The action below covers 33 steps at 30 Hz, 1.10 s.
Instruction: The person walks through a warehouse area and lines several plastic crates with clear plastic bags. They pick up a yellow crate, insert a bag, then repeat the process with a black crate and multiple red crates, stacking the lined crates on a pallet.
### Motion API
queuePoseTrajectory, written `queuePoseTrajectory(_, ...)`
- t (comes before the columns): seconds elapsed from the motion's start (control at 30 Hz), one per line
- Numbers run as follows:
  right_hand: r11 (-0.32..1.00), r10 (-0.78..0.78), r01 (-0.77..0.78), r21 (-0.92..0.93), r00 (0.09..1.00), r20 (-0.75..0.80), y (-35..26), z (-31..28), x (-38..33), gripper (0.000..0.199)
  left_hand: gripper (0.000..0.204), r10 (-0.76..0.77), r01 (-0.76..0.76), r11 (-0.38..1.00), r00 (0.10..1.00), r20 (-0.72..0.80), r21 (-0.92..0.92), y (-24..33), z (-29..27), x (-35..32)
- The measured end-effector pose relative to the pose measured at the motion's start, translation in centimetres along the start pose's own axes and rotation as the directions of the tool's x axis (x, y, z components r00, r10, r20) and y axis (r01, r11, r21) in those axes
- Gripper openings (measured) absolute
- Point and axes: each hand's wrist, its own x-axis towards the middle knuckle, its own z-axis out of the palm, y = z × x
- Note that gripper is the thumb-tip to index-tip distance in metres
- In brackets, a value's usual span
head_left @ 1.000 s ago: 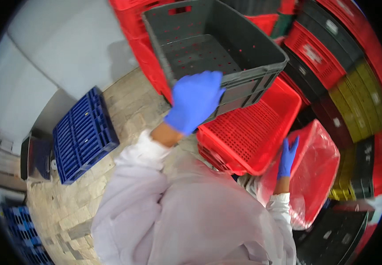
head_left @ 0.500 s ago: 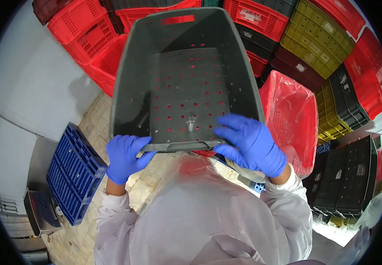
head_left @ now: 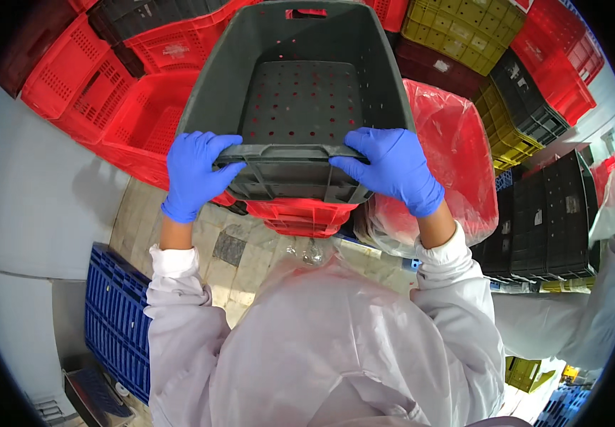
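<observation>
A deep dark grey plastic crate (head_left: 293,174) with a perforated bottom is in front of me, with nothing inside it. My left hand (head_left: 197,171), in a blue glove, is closed over the left part of its near rim. At the right part of the same rim, my right hand (head_left: 396,167), also in a blue glove, has its thumb and fingers wrapped round the edge. Directly below the grey crate shows a red crate (head_left: 300,215); whether the two touch is hard to make out.
Right of the grey crate stands a red crate (head_left: 491,153) lined with clear plastic. Stacked red crates (head_left: 72,71) fill the far left, yellow crates (head_left: 457,35) the far right. Black crates (head_left: 546,224) stand at right, near another person's sleeve (head_left: 592,313). A blue pallet (head_left: 117,320) is at left.
The grey crate has tipped from facing me to a flatter pose, so its near outer wall now shows. Both hands moved farther away with it, and my right fingers closed on the rim.
</observation>
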Motion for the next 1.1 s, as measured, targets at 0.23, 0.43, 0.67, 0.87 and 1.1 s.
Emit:
queuePoseTrajectory(0.23, 0.997, 0.074, -0.074, -0.001, 0.997, -0.026, -1.6, 0.9, 1.3, 0.034, 0.045, 0.072, -0.072, 0.996, 0.997, -0.007, -0.044, -3.1, 1.0, -0.4)
queuePoseTrajectory(0.43, 0.993, 0.107, -0.105, 0.047, 0.994, -0.033, -3.2, 1.8, 1.6, 0.033, 0.051, 0.068, -0.065, 0.996, 0.997, 0.038, -0.056, -4.5, 0.4, -1.3)
queuePoseTrajectory(0.67, 0.995, 0.083, -0.077, 0.064, 0.993, -0.086, -3.1, 1.8, 1.2, 0.028, 0.051, 0.01, -0.006, 0.998, 0.998, 0.064, -0.065, -3.7, 0.2, -1.4)
queuePoseTrajectory(0.87, 0.989, 0.116, -0.08, 0.123, 0.94, -0.32, -6.0, 0.4, -4.1, 0.051, 0.044, 0.031, -0.021, 0.994, 0.995, 0.096, -0.106, -3.1, 0.3, -0.7)
queuePoseTrajectory(1.1, 0.784, 0.617, -0.618, 0.052, 0.769, -0.166, -11.8, 2.6, -25.9, 0.034, 0.055, 0.032, 0.006, 0.959, 0.991, 0.131, -0.282, -0.8, -1.8, -1.1)
